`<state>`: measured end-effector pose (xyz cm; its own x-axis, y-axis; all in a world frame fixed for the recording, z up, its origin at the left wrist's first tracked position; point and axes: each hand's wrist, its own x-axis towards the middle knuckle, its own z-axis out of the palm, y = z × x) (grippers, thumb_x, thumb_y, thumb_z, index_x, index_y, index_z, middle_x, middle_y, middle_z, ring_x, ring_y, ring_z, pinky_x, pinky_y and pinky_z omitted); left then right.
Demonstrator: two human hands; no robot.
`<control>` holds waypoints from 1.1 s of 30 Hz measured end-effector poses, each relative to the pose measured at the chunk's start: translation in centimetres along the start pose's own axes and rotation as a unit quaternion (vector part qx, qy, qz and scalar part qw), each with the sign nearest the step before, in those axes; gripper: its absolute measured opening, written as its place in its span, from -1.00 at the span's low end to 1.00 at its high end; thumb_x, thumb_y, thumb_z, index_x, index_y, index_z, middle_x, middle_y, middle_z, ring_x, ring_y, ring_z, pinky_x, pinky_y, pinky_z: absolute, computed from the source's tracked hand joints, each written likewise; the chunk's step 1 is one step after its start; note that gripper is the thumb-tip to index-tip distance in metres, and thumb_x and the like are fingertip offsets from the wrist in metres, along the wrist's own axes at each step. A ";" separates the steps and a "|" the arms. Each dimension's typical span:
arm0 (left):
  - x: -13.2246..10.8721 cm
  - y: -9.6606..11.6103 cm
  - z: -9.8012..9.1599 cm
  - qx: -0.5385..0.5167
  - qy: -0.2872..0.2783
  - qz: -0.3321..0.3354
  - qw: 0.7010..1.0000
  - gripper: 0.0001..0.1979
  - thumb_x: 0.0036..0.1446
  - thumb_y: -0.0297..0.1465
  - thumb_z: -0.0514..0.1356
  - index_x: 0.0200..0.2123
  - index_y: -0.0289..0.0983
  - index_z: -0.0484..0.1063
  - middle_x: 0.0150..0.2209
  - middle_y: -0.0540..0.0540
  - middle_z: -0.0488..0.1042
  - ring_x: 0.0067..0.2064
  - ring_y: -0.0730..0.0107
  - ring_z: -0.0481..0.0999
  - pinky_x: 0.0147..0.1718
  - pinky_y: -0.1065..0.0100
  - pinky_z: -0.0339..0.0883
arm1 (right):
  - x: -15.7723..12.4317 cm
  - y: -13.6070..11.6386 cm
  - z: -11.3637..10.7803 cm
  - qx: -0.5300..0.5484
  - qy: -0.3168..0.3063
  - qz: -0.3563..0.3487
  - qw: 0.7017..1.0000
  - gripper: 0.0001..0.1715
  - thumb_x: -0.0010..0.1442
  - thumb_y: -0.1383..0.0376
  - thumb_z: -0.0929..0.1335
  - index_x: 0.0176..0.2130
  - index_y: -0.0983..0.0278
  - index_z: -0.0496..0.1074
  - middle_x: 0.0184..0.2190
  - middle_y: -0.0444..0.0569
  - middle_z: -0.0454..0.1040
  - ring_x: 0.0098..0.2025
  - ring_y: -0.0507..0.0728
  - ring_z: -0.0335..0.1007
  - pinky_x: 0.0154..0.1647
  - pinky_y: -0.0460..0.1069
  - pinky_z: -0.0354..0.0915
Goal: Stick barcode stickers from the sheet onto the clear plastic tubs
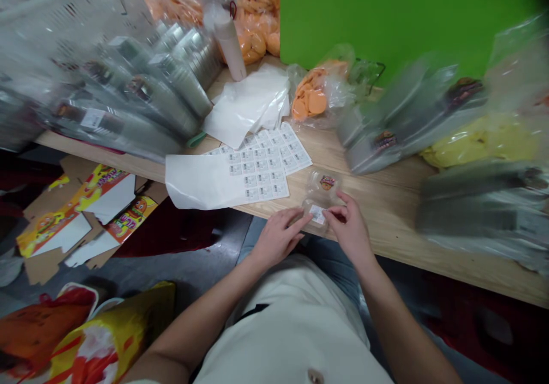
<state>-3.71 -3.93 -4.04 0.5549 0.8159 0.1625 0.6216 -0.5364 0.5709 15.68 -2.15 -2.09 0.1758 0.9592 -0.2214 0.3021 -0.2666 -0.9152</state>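
Plastic clamshell [319,197], table [386,218] edge | hands [281,235] [349,226] half-open on label [318,214], right's hold unclear | (room rightward)

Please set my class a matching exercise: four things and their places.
1. Clear plastic pack
2. White paper sheets of printed labels
3. Yellow printed flattened cardboard
4. Clear plastic bag of round orange pieces

A. Pale wooden tabletop, left of the pack
B. Nearest the bright green panel
C. At fingertips of the left hand and right hand
D. Off the tabletop, at far left

Pairs: 1C, 2A, 3D, 4B
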 end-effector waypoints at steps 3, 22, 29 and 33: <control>0.0 0.1 0.1 0.002 0.006 -0.001 1.000 -0.47 0.16 -0.41 0.06 0.20 -0.16 0.07 0.15 -0.20 0.22 0.15 0.20 0.21 0.08 0.12 0.15 | -0.1 0.2 0.0 -0.010 0.002 -0.003 1.000 -0.30 0.03 0.18 0.36 0.11 0.28 0.12 -0.41 -0.08 0.45 -0.37 0.09 0.38 -0.21 0.06 0.30; 0.4 1.3 0.3 0.021 0.005 -0.036 0.999 -0.49 0.15 -0.44 0.05 0.18 -0.16 0.11 0.13 -0.21 0.23 0.16 0.13 0.19 0.09 0.01 0.13 | -2.6 1.8 0.5 -0.332 0.041 -0.254 0.908 -0.43 0.18 0.21 0.24 0.18 0.18 0.14 0.17 0.13 0.14 0.20 0.30 0.02 0.09 0.24 0.12; -0.8 0.3 -2.9 -0.163 0.145 -0.147 0.965 -0.64 0.21 -0.41 -0.01 0.08 -0.23 0.24 0.09 -0.21 0.30 0.14 0.22 0.26 0.12 0.06 0.15 | -1.5 1.1 0.4 -0.355 -0.030 -0.292 0.887 -0.32 0.18 0.14 0.26 0.23 0.20 0.02 0.08 0.11 0.27 0.09 0.26 0.16 0.08 0.22 0.14; 0.7 1.1 -5.3 -0.477 0.074 -0.295 0.825 -0.66 0.17 -0.27 0.09 -0.01 -0.25 0.35 -0.09 -0.18 0.45 -0.08 0.28 0.46 -0.05 0.16 0.33 | -2.6 -0.8 0.4 -0.276 -0.009 -0.341 0.898 -0.14 0.09 0.10 0.34 0.25 0.20 -0.08 0.01 0.12 0.32 0.05 0.25 0.21 0.04 0.20 0.20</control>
<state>-5.57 -2.80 0.96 0.1937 0.9294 -0.3142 0.0024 0.3198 0.9475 14.61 -4.39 -0.92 -0.2403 0.9173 0.3175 0.7540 0.3823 -0.5341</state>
